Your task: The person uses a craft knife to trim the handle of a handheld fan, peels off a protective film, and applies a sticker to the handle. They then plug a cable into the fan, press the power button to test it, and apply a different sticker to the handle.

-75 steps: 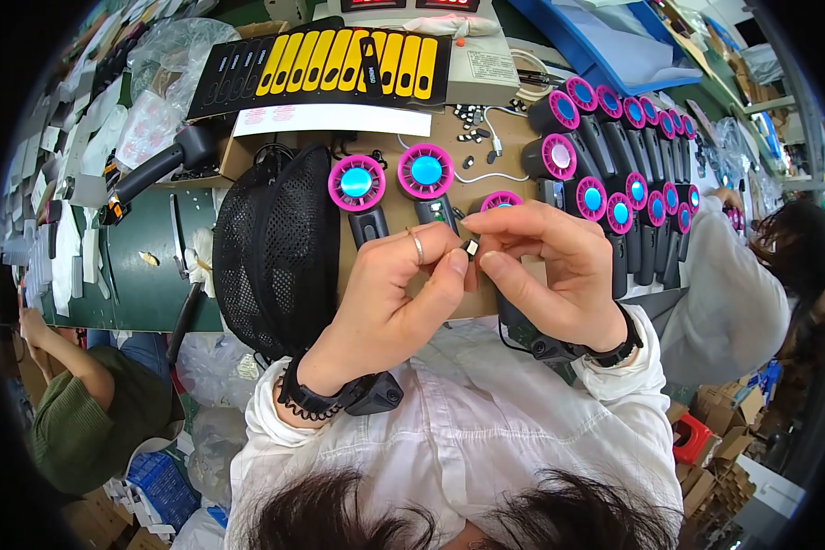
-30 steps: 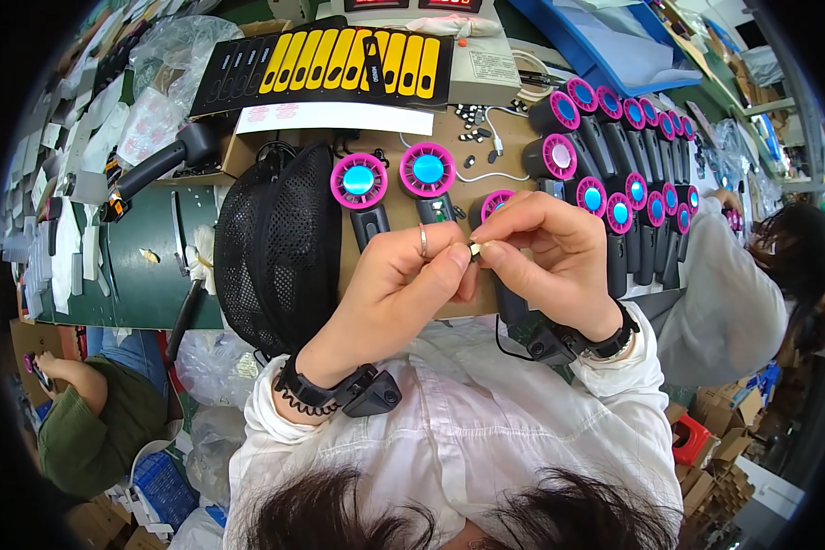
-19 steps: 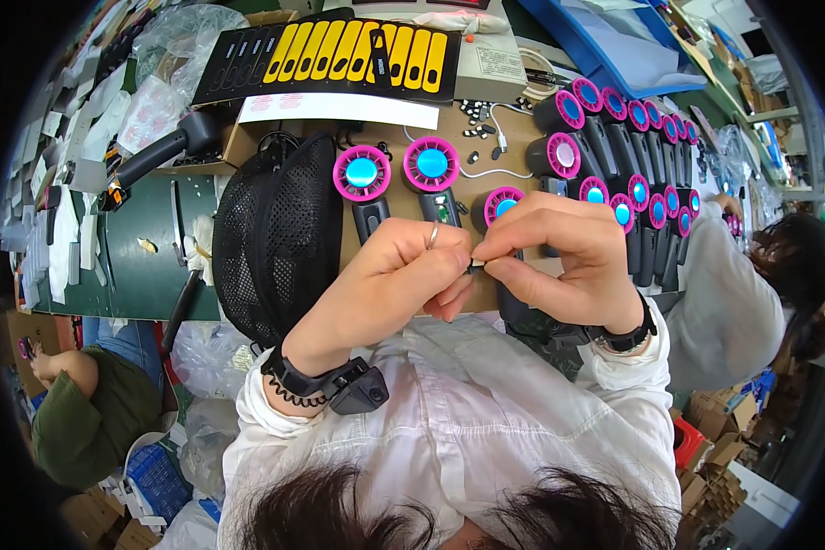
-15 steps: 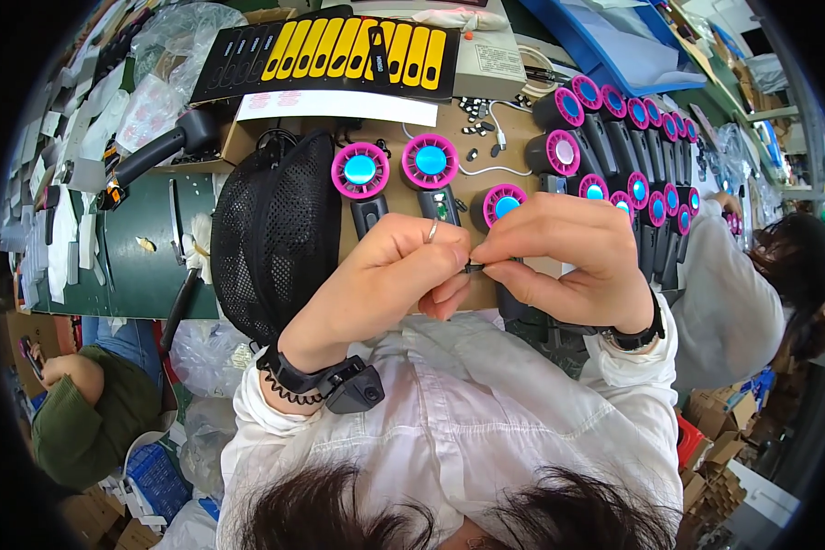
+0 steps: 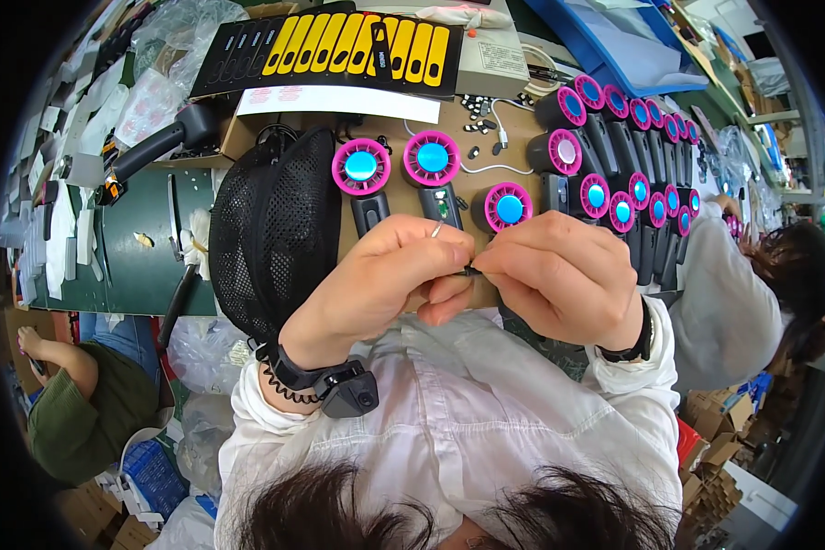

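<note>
My left hand [image 5: 376, 275] and my right hand [image 5: 566, 280] meet at mid-table, both closed on a small black piece [image 5: 470, 270]. Mostly hidden by the fingertips, its exact kind cannot be made out. Just beyond my hands are two handheld fans with magenta rims and blue centres, a left fan [image 5: 361, 167] and a middle fan [image 5: 432, 159]. The middle one has an opening in its handle with a green part showing. A third fan [image 5: 508, 208] lies right behind my right fingers, its handle hidden by my hand.
A black mesh bag [image 5: 270, 238] stands by my left forearm. Several more fans [image 5: 621, 213] lie in rows at the right. A sheet of yellow strips [image 5: 339, 50], small black parts [image 5: 486, 108] and a white cable [image 5: 501, 137] lie farther back. People sit on both sides.
My right fingers have drawn in closer around the black piece, and the right hand has turned and lowered slightly. My left hand stays nearly in place.
</note>
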A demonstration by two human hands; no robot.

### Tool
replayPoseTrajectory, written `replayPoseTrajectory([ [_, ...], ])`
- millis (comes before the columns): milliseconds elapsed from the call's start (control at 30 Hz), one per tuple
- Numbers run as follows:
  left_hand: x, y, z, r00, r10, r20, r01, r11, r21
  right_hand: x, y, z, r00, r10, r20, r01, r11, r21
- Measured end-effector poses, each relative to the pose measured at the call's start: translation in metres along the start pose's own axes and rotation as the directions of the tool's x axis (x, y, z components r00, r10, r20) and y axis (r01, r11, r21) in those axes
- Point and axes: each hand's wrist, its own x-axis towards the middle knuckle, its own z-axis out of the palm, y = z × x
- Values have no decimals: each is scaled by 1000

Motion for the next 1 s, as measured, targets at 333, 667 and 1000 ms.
replayPoseTrajectory([
  [333, -2, -2, 2, 1000, -4, -4, 4, 998, -61, -3, -4, 1, 996, 81, -30, -78, 994, 80],
  [667, -5, 2, 11, 990, 71, -125, -38, 967, 251, 0, -8, -2, 999, 6, 44, -1, 993, -116],
  [1000, -2, -4, 5, 998, 49, -28, -48, 999, 22, -5, -15, 6, 993, 82, -86, -87, 995, -51],
])
